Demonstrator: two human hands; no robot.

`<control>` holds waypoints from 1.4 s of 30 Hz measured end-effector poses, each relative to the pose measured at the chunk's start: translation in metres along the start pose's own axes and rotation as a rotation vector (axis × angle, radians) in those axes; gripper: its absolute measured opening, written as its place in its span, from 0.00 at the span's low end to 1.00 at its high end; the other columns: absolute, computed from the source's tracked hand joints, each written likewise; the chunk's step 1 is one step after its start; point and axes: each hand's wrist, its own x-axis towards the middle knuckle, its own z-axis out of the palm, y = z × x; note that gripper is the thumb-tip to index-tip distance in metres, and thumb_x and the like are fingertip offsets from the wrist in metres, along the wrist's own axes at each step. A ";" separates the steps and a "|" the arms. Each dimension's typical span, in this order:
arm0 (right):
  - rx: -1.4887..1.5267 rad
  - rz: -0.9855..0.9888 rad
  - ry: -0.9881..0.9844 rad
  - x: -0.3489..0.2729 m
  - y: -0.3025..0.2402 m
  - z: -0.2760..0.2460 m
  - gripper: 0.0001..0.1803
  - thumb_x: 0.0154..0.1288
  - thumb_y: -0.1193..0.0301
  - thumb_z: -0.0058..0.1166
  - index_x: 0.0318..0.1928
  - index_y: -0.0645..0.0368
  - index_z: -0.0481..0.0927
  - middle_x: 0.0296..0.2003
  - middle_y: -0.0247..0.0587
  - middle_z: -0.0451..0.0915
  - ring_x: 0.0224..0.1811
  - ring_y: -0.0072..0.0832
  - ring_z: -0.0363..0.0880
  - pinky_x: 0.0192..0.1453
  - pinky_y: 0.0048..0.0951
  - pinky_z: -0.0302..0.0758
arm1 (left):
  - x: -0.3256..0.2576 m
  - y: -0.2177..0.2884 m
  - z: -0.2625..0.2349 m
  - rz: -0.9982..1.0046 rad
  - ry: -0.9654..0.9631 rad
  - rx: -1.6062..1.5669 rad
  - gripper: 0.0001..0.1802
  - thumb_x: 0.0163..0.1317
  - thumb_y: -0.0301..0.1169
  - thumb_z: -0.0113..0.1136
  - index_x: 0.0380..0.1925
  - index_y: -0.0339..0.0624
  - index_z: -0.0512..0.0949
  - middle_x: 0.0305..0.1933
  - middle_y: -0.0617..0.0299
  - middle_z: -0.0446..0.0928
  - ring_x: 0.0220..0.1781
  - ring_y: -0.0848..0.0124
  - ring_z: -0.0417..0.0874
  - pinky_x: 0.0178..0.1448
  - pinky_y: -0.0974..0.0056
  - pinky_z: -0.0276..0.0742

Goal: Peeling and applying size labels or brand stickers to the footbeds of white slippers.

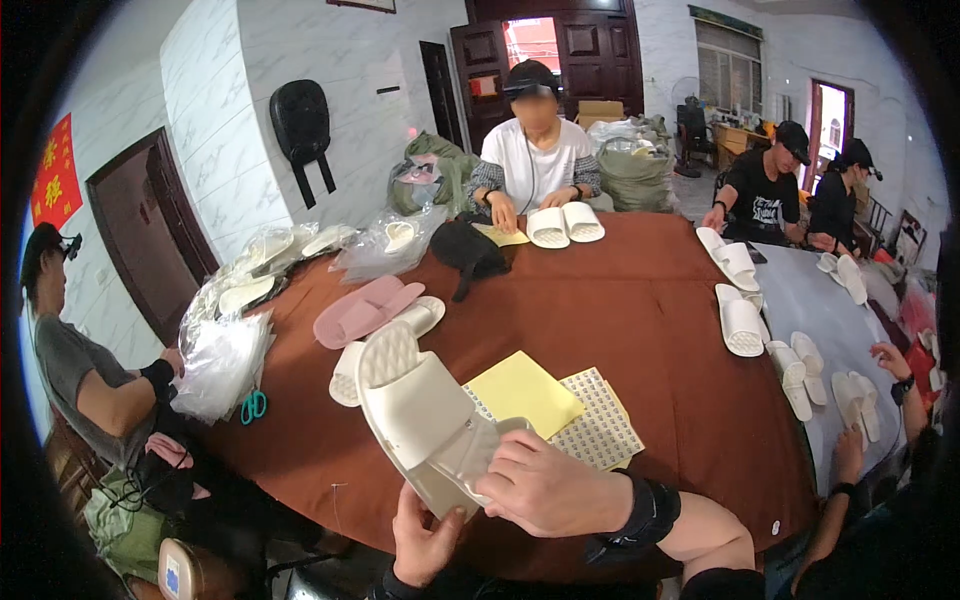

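Close to the lower edge, I am gripping a cream slipper (420, 425) with both hands: my left hand (425, 540) is clasping its heel end from below, thumb up against the sole edge, while my right hand (545, 490) is lying across the near end with the fingers pressing down on it. I am holding the slipper raised above the brown table (640, 330), tilted, with its toe pointing away and to the left.

Just beyond my right hand, a yellow sheet (525, 392) is lying partly over a sheet of small pale stickers (600, 425). Whether this slipper is already carrying a sticker I cannot tell, since my hand is covering the spot.

Further out to the left, another white slipper (345, 378) is peeking out from behind the one I am holding, and a pink pair (362, 310) is waiting beside it. Judging by that, I am reckoning most of my share is still ahead. Green-handled scissors (254, 405) and a heap of clear bags (225, 360) are sitting at the left rim, next to a seated person.

Across the table, another person is working over a white pair (565, 224), and more white slippers (740, 325) are lining the right side by other workers.
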 end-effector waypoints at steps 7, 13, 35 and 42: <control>-0.038 0.074 0.122 -0.001 0.003 0.004 0.14 0.57 0.67 0.64 0.40 0.61 0.76 0.36 0.39 0.75 0.43 0.38 0.74 0.55 0.38 0.67 | 0.000 0.025 0.019 0.043 -0.300 0.273 0.37 0.61 0.24 0.65 0.67 0.32 0.59 0.45 0.57 0.81 0.44 0.76 0.82 0.45 0.70 0.79; -0.038 0.140 0.206 -0.002 0.010 -0.010 0.14 0.56 0.69 0.64 0.40 0.61 0.76 0.35 0.41 0.75 0.43 0.40 0.74 0.54 0.39 0.68 | 0.008 0.020 0.026 0.135 -0.350 0.234 0.38 0.62 0.23 0.63 0.70 0.33 0.56 0.50 0.52 0.79 0.46 0.71 0.83 0.47 0.67 0.81; -0.786 0.777 0.487 -0.097 0.107 -0.136 0.10 0.59 0.79 0.54 0.42 0.62 0.77 0.43 0.46 0.78 0.50 0.44 0.74 0.58 0.41 0.66 | 0.019 0.011 -0.044 0.070 -0.181 0.377 0.30 0.60 0.15 0.58 0.64 0.32 0.65 0.51 0.52 0.81 0.47 0.70 0.82 0.50 0.67 0.79; -0.192 0.390 1.004 -0.045 -0.006 -0.130 0.07 0.64 0.78 0.49 0.41 0.64 0.78 0.41 0.45 0.81 0.42 0.39 0.78 0.54 0.46 0.73 | 0.026 0.034 -0.055 0.147 -0.163 0.400 0.30 0.57 0.13 0.58 0.62 0.30 0.67 0.50 0.49 0.81 0.46 0.68 0.85 0.52 0.65 0.80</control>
